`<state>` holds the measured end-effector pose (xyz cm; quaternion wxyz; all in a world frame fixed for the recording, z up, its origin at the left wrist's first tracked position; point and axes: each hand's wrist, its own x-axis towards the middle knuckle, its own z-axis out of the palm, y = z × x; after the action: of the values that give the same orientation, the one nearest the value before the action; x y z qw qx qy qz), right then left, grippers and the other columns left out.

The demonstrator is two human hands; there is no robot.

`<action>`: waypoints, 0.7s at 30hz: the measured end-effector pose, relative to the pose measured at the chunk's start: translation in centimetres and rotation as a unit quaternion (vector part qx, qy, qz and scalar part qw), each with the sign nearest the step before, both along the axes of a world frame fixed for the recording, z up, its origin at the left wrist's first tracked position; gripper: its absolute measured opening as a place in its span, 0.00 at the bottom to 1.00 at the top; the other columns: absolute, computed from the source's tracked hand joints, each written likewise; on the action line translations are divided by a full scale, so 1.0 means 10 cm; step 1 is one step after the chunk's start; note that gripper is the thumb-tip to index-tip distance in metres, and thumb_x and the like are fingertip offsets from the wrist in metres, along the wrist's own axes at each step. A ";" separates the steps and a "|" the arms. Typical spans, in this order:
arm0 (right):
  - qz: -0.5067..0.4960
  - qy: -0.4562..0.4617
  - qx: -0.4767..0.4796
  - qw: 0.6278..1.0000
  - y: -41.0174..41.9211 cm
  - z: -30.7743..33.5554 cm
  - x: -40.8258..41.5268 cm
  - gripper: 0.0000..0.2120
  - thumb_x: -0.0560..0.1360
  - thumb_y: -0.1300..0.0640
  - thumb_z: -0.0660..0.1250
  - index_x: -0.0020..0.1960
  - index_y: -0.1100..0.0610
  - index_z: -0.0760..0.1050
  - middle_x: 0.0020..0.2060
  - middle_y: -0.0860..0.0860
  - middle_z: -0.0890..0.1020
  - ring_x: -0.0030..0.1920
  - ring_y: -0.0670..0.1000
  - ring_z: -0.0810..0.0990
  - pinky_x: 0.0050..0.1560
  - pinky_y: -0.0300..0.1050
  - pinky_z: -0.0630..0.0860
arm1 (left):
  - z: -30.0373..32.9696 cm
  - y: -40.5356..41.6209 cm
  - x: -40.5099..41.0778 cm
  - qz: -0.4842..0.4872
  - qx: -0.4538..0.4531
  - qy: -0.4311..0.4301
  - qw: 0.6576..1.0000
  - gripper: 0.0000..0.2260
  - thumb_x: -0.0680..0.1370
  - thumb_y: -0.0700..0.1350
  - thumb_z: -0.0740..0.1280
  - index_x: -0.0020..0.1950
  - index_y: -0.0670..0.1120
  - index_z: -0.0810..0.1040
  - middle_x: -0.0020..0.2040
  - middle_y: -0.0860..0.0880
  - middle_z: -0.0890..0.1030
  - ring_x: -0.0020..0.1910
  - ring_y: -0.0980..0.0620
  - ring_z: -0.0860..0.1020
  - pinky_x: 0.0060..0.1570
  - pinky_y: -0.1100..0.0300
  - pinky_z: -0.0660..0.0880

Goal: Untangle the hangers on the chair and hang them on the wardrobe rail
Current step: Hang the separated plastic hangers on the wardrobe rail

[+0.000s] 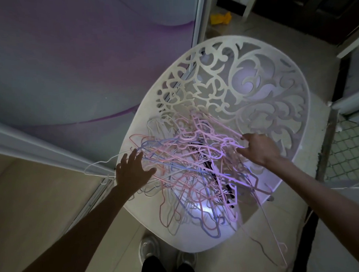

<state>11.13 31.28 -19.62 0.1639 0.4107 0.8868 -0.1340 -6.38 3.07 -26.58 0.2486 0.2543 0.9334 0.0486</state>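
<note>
A tangled heap of thin pink, blue and white hangers lies on the seat of a white chair with a cut-out scroll pattern in its back. My left hand hovers at the heap's left edge with fingers spread and straight, holding nothing. My right hand reaches in from the right, its fingertips curled and pinching a pink hanger near the top of the heap. A white hanger sticks out over the chair's left rim, and a pink one hangs off the front right.
A sliding wardrobe door with a purple wave pattern stands to the left, its floor track beside the chair. Yellow cloth lies on the floor at the back. My shoes are just in front of the chair. The room is dim.
</note>
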 end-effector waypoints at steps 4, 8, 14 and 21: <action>0.015 -0.051 -0.008 0.999 -0.33 -0.08 0.03 0.23 0.79 0.48 0.59 0.66 0.64 0.62 0.58 0.64 0.76 0.58 0.64 0.76 0.52 0.52 0.72 | 0.05 0.10 0.02 0.032 0.055 0.036 0.997 0.31 0.76 0.58 0.63 0.75 0.46 0.61 0.76 0.47 0.59 0.76 0.45 0.55 0.72 0.50 0.55; -0.068 -0.001 -0.126 0.990 -0.79 -0.23 0.10 0.27 0.79 0.44 0.55 0.66 0.66 0.59 0.57 0.64 0.77 0.58 0.63 0.77 0.52 0.51 0.71 | 0.09 0.26 0.10 0.046 0.069 0.024 0.996 0.29 0.77 0.55 0.64 0.75 0.48 0.60 0.77 0.48 0.56 0.76 0.47 0.53 0.72 0.47 0.51; -0.102 0.016 -0.161 0.982 -0.86 -0.16 0.06 0.31 0.79 0.42 0.54 0.66 0.69 0.58 0.45 0.61 0.78 0.53 0.61 0.78 0.44 0.48 0.68 | 0.17 0.43 0.14 0.014 0.167 -0.019 0.986 0.36 0.68 0.62 0.58 0.72 0.45 0.67 0.74 0.45 0.65 0.74 0.48 0.61 0.72 0.51 0.54; -0.025 -0.010 -0.257 0.966 -1.03 0.23 -0.13 0.15 0.80 0.50 0.58 0.47 0.63 0.69 0.41 0.62 0.70 0.41 0.59 0.77 0.33 0.40 0.67 | 0.59 0.92 0.06 0.338 0.347 -0.535 0.692 0.13 0.79 0.53 0.62 0.61 0.50 0.71 0.59 0.42 0.75 0.53 0.44 0.78 0.54 0.55 0.75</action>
<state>9.82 20.95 -17.33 0.2692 0.3778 0.8106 -0.3572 -5.75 12.32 -20.63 0.5668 -0.0796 0.5821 0.5775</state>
